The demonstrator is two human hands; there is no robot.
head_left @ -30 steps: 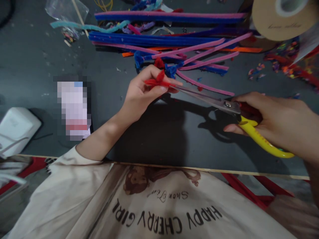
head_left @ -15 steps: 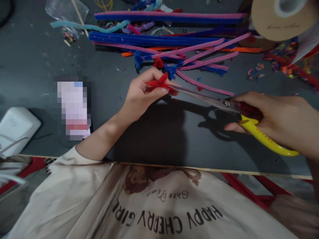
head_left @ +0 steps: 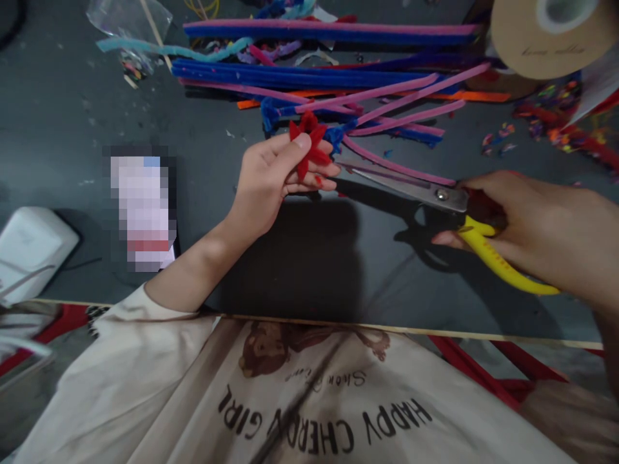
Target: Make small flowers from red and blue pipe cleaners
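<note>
Item one: our left hand [head_left: 271, 169], left of the frame's centre, forearm slanting up from a cream sleeve at lower left, palm partly turned up, thumb pressed over the top and fingers reaching rightward beneath. It grips a red fuzzy flower [head_left: 315, 138], pointed petals spread, in the upper middle of the frame. Item two: our right hand [head_left: 536, 222], entering from the right edge, back of the hand uppermost, clasping the yellow-handled scissors [head_left: 420, 188], one digit jutting left beside the handle. Blades point leftward, tips near the left fingertips. Also listed, on the dark table [head_left: 290, 270]: pink fuzzy stems [head_left: 401, 167] and blue fuzzy stems [head_left: 290, 76] above and right of the flower; a cardboard spool [head_left: 517, 48], upper right; a pixelated phone [head_left: 145, 212], left; a white box [head_left: 36, 251], far left.
</note>
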